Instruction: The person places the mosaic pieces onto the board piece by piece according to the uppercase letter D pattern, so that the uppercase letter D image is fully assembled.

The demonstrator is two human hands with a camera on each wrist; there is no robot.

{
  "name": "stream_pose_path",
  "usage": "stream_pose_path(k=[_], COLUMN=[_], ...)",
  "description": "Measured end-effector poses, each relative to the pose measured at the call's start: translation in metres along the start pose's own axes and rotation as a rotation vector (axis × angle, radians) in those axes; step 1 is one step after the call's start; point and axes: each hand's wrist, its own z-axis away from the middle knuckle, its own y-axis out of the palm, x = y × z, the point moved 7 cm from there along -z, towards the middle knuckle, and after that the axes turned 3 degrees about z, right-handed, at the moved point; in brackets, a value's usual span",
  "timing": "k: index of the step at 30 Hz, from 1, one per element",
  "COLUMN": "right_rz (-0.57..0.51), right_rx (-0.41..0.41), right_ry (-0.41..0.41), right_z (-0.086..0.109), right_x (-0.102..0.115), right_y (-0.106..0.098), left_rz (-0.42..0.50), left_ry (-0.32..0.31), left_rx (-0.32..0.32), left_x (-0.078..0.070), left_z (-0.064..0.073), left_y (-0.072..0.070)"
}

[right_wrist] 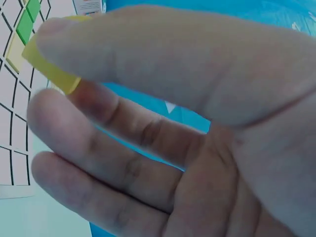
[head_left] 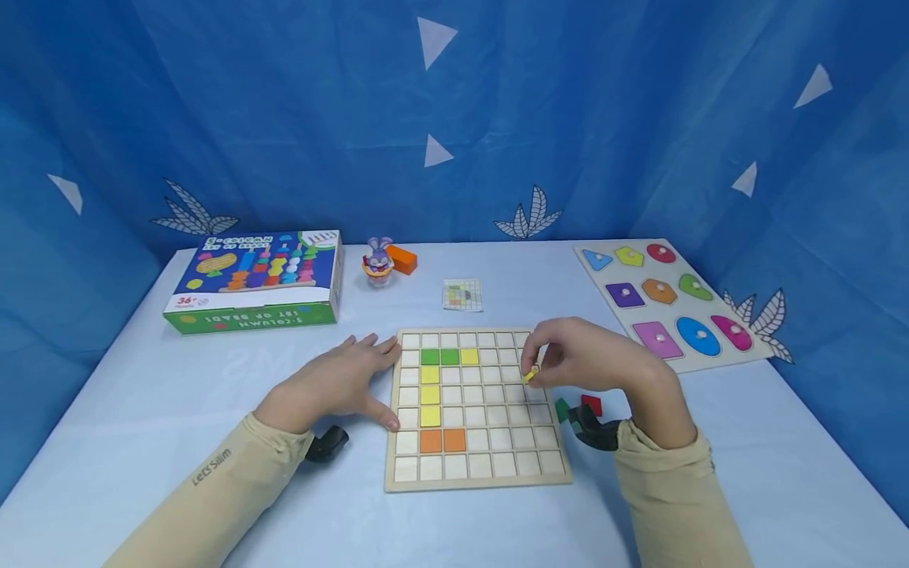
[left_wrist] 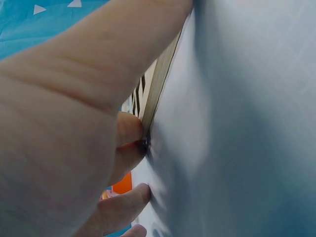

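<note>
A wooden grid board (head_left: 478,483) lies on the table, with green tiles (head_left: 450,357), yellow tiles (head_left: 430,394) and orange tiles (head_left: 454,441) set in some of its squares. My right hand (head_left: 585,355) pinches a yellow square tile (right_wrist: 52,71) between thumb and index finger, above the board's right side. My left hand (head_left: 339,381) rests at the board's left edge, fingers spread and thumb touching the frame. In the left wrist view, fingertips (left_wrist: 129,129) meet the board's side (left_wrist: 159,84).
A small pattern card (head_left: 462,295) lies behind the board. A bead-set box (head_left: 256,280), a rabbit toy (head_left: 379,260) and an orange block (head_left: 402,259) stand at back left. A shape puzzle (head_left: 625,315) lies at right. Loose green (head_left: 562,409) and red (head_left: 592,405) tiles lie near the right wrist.
</note>
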Motion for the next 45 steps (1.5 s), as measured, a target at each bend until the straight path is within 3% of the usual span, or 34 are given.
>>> stream_pose_path(k=[8, 13, 20, 26, 45], right_rz=[0.024, 0.032, 0.047, 0.018, 0.002], right_rx=[0.053, 0.094, 0.032, 0.039, 0.017], right_ry=[-0.013, 0.038, -0.007, -0.035, -0.024], right_z=[-0.005, -0.006, -0.01, -0.012, -0.017], right_x=[-0.001, -0.005, -0.002, 0.001, 0.004], right_y=[0.006, 0.012, 0.009, 0.012, 0.017], left_rz=[0.0, -0.008, -0.01, 0.002, 0.001], left_ry=[0.006, 0.011, 0.017, 0.012, 0.019], left_rx=[-0.002, -0.001, -0.008, -0.008, -0.011], left_x=[0.001, 0.001, 0.0, 0.0, -0.001], left_z=[0.0, 0.0, -0.001, 0.0, 0.001], left_y=[-0.002, -0.001, -0.001, -0.001, -0.002])
